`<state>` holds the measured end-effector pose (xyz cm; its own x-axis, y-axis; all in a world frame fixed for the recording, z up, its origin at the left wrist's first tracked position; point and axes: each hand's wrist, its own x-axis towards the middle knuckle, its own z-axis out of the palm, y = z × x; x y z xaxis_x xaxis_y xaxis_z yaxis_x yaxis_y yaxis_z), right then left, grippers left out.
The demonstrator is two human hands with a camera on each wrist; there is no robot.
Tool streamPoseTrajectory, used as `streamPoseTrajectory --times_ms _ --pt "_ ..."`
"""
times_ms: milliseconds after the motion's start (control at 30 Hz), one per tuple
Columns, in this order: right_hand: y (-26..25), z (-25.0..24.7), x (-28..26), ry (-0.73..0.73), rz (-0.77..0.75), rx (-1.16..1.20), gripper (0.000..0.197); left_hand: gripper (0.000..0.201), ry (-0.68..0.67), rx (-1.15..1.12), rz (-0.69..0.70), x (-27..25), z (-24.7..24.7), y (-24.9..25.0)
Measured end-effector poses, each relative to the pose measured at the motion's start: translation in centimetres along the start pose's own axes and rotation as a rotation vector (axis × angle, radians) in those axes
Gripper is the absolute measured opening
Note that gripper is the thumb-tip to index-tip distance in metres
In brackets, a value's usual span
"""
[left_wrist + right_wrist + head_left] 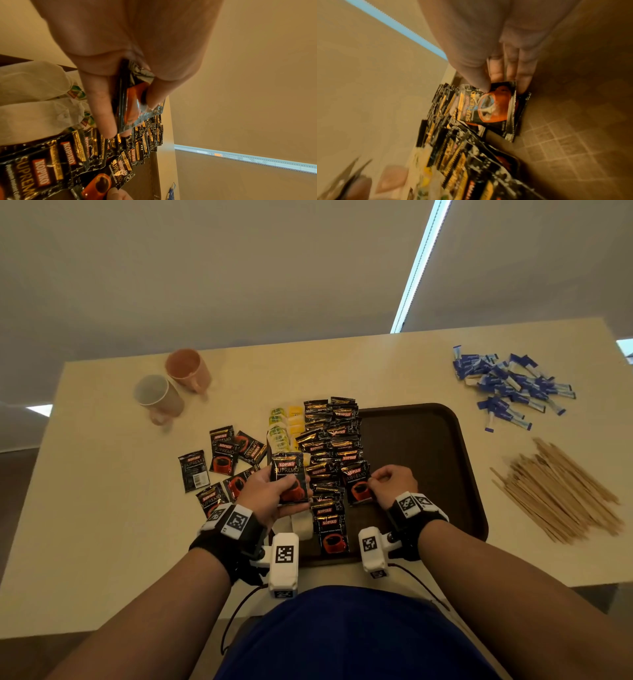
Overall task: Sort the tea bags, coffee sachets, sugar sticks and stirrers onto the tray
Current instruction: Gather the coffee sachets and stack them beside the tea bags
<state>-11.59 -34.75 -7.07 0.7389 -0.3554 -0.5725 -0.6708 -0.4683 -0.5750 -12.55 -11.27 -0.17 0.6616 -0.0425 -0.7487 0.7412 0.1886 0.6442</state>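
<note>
My left hand (270,494) gripped spare Kopiko sachets (289,481) as stock while my right hand (394,482) pinched one sachet (358,484) down, extending the tray's (421,453) nine-o'clock rows (329,440).

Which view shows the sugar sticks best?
The head view: the whole blue pile of sugar sticks lies on the table right of the tray. The left wrist view shows a blue scrap; the right wrist view, none.

black wrist straps (219,546) carry white marker-tagged camera modules (283,563); dark blue clothing (349,635).
</note>
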Motion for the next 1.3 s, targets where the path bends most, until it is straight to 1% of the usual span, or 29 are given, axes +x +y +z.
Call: streamPoseTrajectory --times_ms 67,133,267,367,400,467,533,567,700,867,1067,1300 --pt "0.1 0.0 0.0 0.004 -0.044 -0.072 0.016 0.018 0.001 0.001 0.002 0.1 0.0 0.1" --pt "0.2 -0.1 0.0 -0.015 -0.055 -0.077 0.015 0.018 0.000 0.004 0.002 0.2 0.1 0.1" --pt "0.6 -0.3 0.0 -0.050 -0.023 -0.082 0.008 0.021 -0.011 0.010 0.003 0.3 0.3 0.1" --pt "0.5 -0.1 0.3 -0.034 0.000 -0.102 0.029 0.021 -0.011 0.010 0.001 0.4 0.4 0.1" --pt "0.4 -0.1 0.3 -0.040 0.014 -0.103 0.031 0.022 -0.012 0.011 0.000 0.5 0.5 0.1" --pt "0.2 -0.1 0.5 -0.065 0.039 -0.106 0.022 0.021 -0.012 0.008 0.001 0.5 0.5 0.2" --pt "0.1 -0.2 0.4 -0.076 0.028 -0.121 0.012 0.020 -0.009 0.001 0.001 0.5 0.4 0.3" --pt "0.0 -0.2 0.4 -0.073 0.016 -0.117 0.010 0.020 -0.008 -0.004 0.000 0.4 0.3 0.4" --pt "-0.5 -0.2 0.5 -0.077 -0.049 -0.086 0.012 0.019 -0.006 -0.019 -0.004 0.4 0.1 0.5" --pt "-1.4 -0.2 0.9 -0.062 -0.108 -0.079 0.009 0.021 -0.009 -0.017 0.000 0.4 0.1 0.5" --pt "-0.7 -0.3 1.1 -0.084 -0.086 -0.095 0.011 0.020 -0.014 -0.022 0.008 0.5 0.0 0.5" --pt "-0.4 -0.3 1.1 -0.109 -0.083 -0.134 0.006 0.019 -0.016 -0.020 -0.001 0.6 0.2 0.3"
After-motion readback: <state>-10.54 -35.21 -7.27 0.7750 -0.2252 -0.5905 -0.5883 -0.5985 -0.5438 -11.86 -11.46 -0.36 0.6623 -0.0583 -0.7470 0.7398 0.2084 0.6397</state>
